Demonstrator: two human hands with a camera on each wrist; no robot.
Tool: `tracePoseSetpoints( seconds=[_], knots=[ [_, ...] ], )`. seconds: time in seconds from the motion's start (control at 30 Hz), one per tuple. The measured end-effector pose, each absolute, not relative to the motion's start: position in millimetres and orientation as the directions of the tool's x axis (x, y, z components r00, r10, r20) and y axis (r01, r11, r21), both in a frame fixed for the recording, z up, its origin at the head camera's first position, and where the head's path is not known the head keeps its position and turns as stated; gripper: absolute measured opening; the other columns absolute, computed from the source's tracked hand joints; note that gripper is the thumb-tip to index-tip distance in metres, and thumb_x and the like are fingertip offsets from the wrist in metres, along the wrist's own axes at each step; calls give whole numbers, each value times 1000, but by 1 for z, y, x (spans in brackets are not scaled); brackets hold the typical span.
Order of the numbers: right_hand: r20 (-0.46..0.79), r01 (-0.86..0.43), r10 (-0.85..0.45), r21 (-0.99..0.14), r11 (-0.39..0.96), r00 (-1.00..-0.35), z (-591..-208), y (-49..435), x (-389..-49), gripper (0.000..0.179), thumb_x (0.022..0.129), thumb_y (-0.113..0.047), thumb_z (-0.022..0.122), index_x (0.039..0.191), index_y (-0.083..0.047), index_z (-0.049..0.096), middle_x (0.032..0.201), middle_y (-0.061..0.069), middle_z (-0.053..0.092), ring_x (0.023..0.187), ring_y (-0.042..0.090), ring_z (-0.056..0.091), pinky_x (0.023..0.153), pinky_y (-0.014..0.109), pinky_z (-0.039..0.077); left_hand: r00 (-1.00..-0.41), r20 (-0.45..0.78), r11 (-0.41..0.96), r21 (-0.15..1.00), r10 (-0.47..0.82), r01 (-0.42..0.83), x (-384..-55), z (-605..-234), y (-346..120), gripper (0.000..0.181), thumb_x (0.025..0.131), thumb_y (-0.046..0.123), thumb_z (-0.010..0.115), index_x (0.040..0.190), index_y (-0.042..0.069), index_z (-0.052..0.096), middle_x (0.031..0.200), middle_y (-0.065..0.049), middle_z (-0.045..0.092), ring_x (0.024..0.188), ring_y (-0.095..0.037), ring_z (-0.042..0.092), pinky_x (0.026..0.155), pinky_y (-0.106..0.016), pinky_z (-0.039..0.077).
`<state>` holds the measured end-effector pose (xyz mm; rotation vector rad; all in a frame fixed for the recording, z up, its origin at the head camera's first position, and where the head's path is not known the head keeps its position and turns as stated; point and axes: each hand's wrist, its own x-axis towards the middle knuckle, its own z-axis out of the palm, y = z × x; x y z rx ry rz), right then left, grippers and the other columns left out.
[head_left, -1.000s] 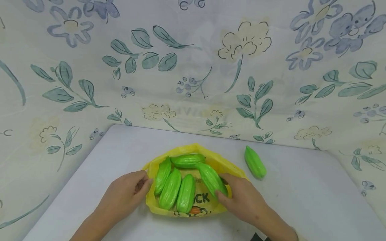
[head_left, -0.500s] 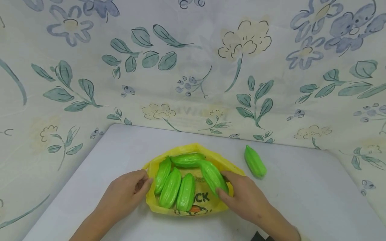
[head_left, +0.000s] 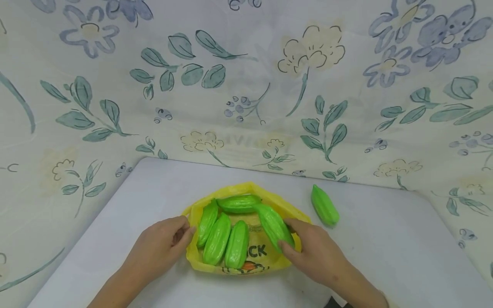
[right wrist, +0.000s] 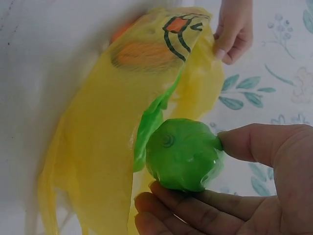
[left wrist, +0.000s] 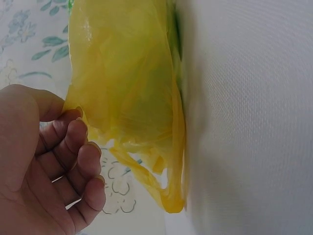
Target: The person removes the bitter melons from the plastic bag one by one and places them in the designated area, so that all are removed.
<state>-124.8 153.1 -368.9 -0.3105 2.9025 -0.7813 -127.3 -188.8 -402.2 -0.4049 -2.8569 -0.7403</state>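
A yellow plastic bag [head_left: 265,259] lies open on the white table, with black print and an orange picture on it. Thumb and forefinger of my left hand [head_left: 163,241] pinch its left rim, as the left wrist view [left wrist: 54,152] shows up close. My right hand [head_left: 313,250] holds a green ridged gourd [head_left: 274,226] between thumb and fingers at the bag's right side. In the right wrist view that gourd's rounded end [right wrist: 183,154] faces the camera. Several similar gourds [head_left: 217,239] lie inside the bag, left of the held one and behind it.
Another green gourd [head_left: 325,205] lies on the white table [head_left: 385,239] behind my right hand. A floral cloth [head_left: 246,85] hangs along the table's back and sides. Something dark [head_left: 334,303] shows at the bottom edge near my right forearm.
My right hand and the gourd in it have shifted slightly to the right over the bag. The left hand stays at the bag's left rim.
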Motion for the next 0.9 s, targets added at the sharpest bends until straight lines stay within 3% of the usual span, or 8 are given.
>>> tracePoseSetpoints(
  seconds=[0.9],
  knots=[
    [-38, -125, -169, -516, 847, -985, -368, 177, -108, 52, 94, -32, 78, 139, -10, 63, 130, 2, 70, 123, 24, 64, 103, 50, 51, -951, 216, 848, 440, 221, 297, -128, -405, -192, 30, 101, 21, 69, 78, 22, 50, 64, 10, 41, 61, -8, 40, 56, -27, 35]
  ],
)
